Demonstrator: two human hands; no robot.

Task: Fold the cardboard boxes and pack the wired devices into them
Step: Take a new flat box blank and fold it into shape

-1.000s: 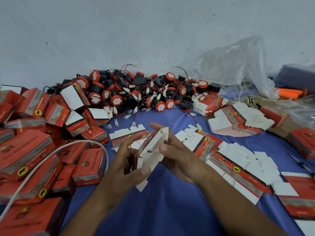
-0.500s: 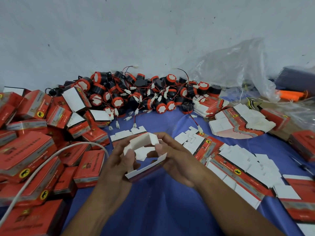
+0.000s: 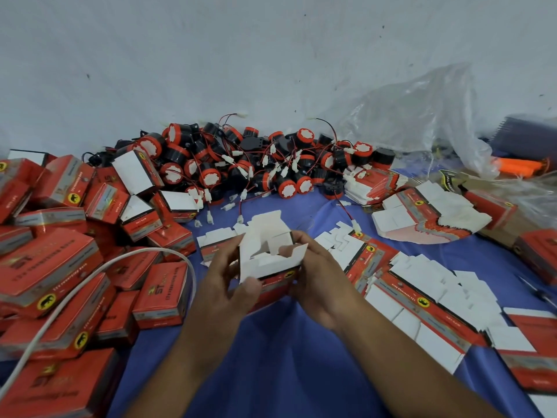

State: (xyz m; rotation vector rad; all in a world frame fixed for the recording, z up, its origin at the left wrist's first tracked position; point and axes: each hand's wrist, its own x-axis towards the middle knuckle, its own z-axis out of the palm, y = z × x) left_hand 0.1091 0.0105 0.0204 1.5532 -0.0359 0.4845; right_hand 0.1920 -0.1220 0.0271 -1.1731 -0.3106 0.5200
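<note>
We see a small red cardboard box with a plain white inside (image 3: 266,260), half folded and held between both hands above the near middle of a blue cloth (image 3: 286,363). Its open top faces us, and its white flaps stand up at the far side and stick out to the left and right. The left hand (image 3: 226,288) grips the box's left side, with the fingers curled behind it and the thumb laid on the near white flap. The right hand (image 3: 321,285) grips the right side, its fingers wrapped round the red wall and its thumb hooked over the flap's edge into the opening. We cannot tell whether the bottom of the box is closed.

At the far side, against a pale grey wall (image 3: 211,55), lies a heap of round black-and-orange wired devices (image 3: 256,167), their thin red and black leads ending in small white plugs. None of them is in the held box.

To the left sits a loose pile of folded red boxes with yellow round emblems (image 3: 48,267), and a white cable (image 3: 75,292) arcs over them. To the right, flat red-and-white box blanks (image 3: 422,300) lie fanned in overlapping rows on the cloth, with another stack of blanks (image 3: 422,218) farther back. Behind that stack a crumpled clear plastic bag (image 3: 422,122) rises against the wall, and an orange object (image 3: 515,165) lies at the far right edge, too blurred for us to identify.
</note>
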